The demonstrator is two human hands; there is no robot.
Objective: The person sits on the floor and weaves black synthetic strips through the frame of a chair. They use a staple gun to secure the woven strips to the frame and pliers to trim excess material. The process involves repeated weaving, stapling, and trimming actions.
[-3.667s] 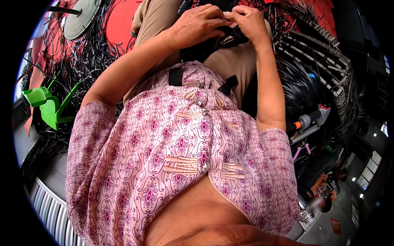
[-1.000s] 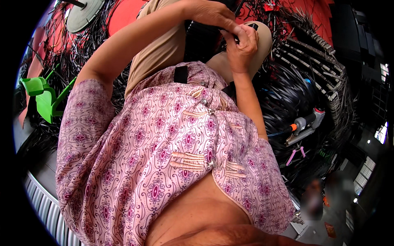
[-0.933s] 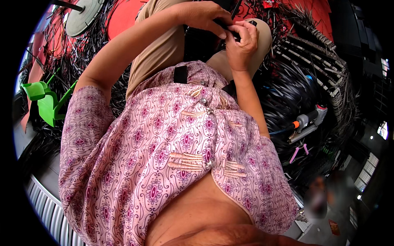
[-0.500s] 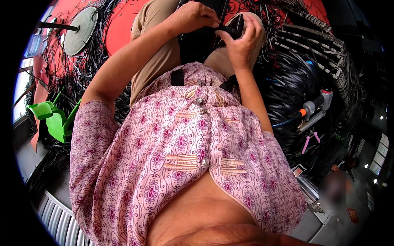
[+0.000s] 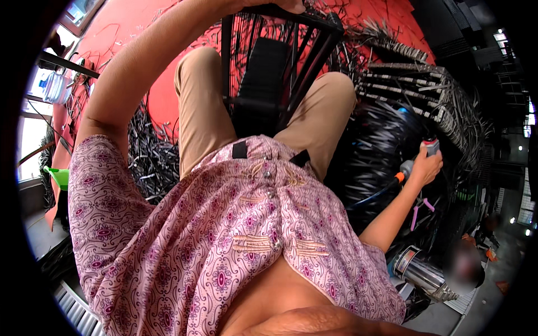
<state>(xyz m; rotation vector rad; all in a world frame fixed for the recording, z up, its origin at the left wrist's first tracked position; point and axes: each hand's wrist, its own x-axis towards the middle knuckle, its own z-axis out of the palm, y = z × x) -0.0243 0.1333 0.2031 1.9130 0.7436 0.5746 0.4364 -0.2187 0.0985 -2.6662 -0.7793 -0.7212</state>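
Note:
Between my knees stands a black frame (image 5: 336,25) with slim bars and a dark panel of black strips. My left hand (image 5: 283,4), partly cut off by the upper edge of the view, bends over the frame's top bar with its fingers closed there; any strip under them is hidden. Out to the right, my right hand (image 5: 428,167) is wrapped round a grey and red air staple gun (image 5: 430,147). An orange fitting and a blue hose (image 5: 367,200) belong to the gun, which lies by a large heap of black strips (image 5: 372,151).
Pale-and-dark woven framework (image 5: 403,84) lies beyond the heap. A pink forked tool (image 5: 421,214) sits near my right forearm. A shiny metal cylinder (image 5: 417,267) and a blurred person (image 5: 465,266) are at lower right. Red floor covering (image 5: 162,39) and loose strips spread at left.
My right hand has left the black strip at the frame and reached right, taking hold of the staple gun. My left hand has moved farther up and away; the frame now shows more between my knees.

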